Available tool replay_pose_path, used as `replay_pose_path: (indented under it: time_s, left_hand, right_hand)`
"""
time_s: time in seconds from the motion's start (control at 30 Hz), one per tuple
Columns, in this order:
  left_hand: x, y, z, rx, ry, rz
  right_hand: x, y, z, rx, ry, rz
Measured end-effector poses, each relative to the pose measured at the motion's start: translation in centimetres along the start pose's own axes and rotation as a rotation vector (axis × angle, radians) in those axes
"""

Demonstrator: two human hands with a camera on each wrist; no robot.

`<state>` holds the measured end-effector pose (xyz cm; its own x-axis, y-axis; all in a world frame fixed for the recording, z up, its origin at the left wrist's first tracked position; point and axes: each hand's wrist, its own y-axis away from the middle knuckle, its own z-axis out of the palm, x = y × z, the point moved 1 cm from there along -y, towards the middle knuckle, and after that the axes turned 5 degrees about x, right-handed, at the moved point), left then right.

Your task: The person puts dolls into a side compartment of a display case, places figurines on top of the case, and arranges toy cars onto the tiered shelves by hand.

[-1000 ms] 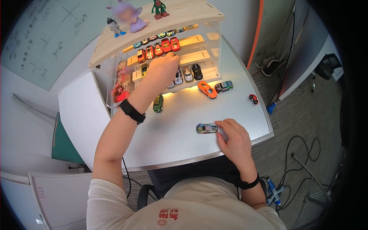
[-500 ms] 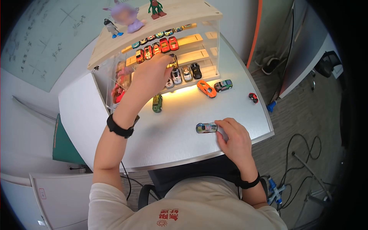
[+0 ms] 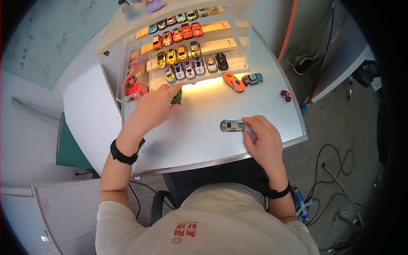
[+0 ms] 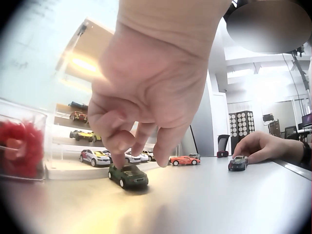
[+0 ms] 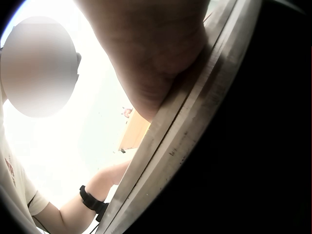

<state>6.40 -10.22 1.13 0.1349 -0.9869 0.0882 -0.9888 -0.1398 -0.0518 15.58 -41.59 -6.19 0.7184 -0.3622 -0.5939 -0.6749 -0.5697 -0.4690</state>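
Observation:
My left hand [image 3: 155,106] reaches down over a dark green toy car [image 4: 127,175] on the table in front of the shelf. In the left wrist view one fingertip is right at the car's roof, while the thumb hangs apart from it. The hand partly covers this car in the head view. My right hand [image 3: 265,138] rests on the table, thumb and fingers at the rear end of a multicoloured toy car [image 3: 232,125]. An orange toy car [image 3: 233,81] and a dark patterned toy car [image 3: 253,79] stand near the shelf's right front.
A lit wooden display shelf [image 3: 212,44] carries several rows of toy cars. Left of it is a clear box [image 3: 136,87] with red things inside. A small red-and-black toy vehicle [image 3: 285,95] sits near the table's right edge. The table's front edge [image 3: 204,164] runs before the person.
My left hand has left a yellow-and-black toy car on the second-lowest shelf row and come down to the green car. The right hand stays put; the head view has shifted.

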Motion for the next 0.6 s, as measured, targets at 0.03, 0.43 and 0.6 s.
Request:
replay_pose_path:
  time_s: [0.03,0.43,0.6]
  left_hand:
    - [-0.1,0.0,0.2,-0.001,0.005,-0.003]
    - [-0.8,-0.1,0.7,-0.070,0.077,-0.027]
    - [-0.6,0.3,1.5,-0.038,0.191,-0.041]
  right_hand:
    - [0.0,-0.1,0.0,0.009,-0.006,0.008]
    - [0.1,-0.1,0.1,0.039,0.001,-0.016]
    - [0.0,-0.2,-0.1,0.041,-0.033,-0.007]
